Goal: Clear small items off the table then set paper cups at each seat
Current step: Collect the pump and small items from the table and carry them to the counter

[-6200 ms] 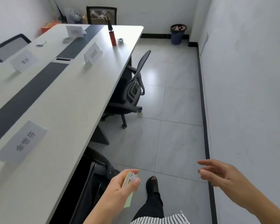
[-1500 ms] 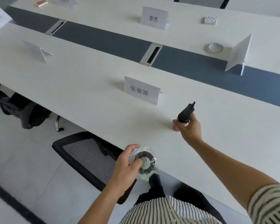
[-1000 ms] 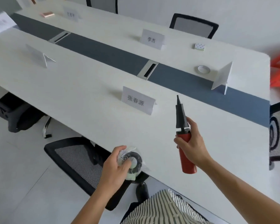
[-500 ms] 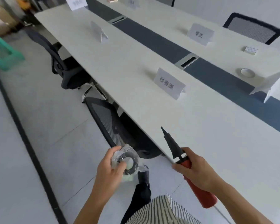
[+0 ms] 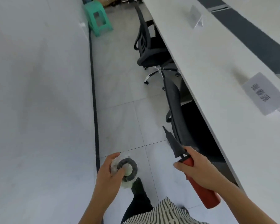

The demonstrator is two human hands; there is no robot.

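Risk we noted: left hand (image 5: 109, 172) fingers clamped a slippery wrapped roll (image 5: 127, 168), right hand (image 5: 196, 169) gripped the red pump (image 5: 200, 185), both clear of the worktop (image 5: 233, 78); wrapping could slip free.

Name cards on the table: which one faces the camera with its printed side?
The near name card, right of frame, shows dark printed characters. The far name card shows only a blank side.

name card (image 5: 264, 93) | on table (image 5: 233, 81) | text: 张春源
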